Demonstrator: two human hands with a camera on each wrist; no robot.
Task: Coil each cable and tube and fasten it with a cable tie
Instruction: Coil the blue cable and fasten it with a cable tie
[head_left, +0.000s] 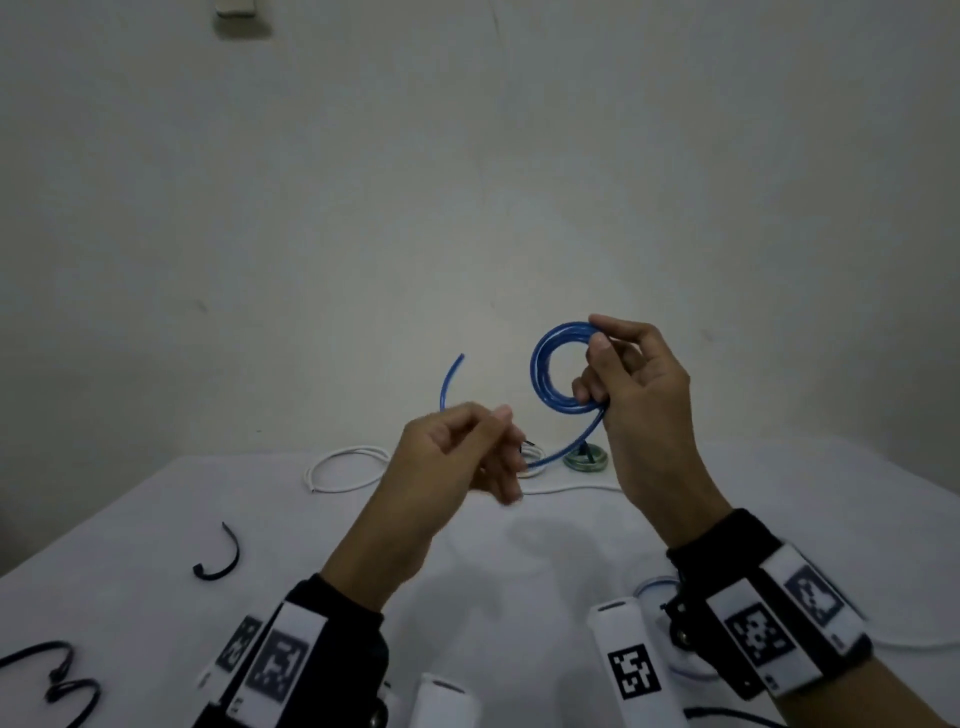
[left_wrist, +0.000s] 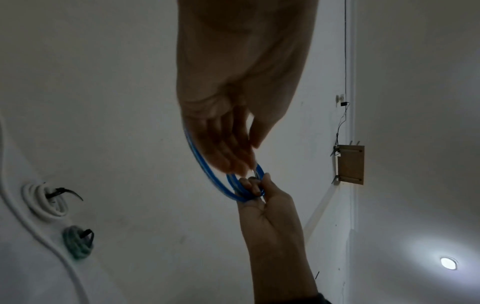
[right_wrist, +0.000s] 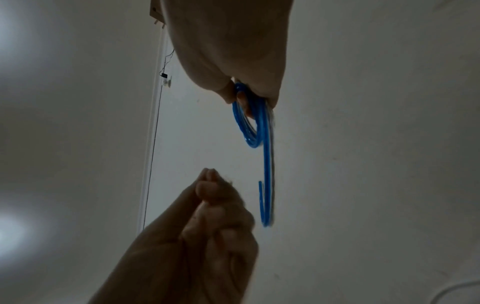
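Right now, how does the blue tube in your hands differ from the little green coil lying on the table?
The blue tube is held up in the air, pinched by the right hand; the green coil lies flat on the table. The blue tube has a loose tail hanging out, and no tie shows on it; the green coil is fully wound, with a black tie. The blue loops are wider. Both are wound into rings.

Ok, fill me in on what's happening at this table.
A person is coiling a blue tube in the air above the table. The right hand grips the finished loops, while the left hand guides the loose tail, whose free end still sticks up. No tie is on it yet. A white coil and a green coil lie already tied at the table's far edge, and a loose black tie waits on the left.
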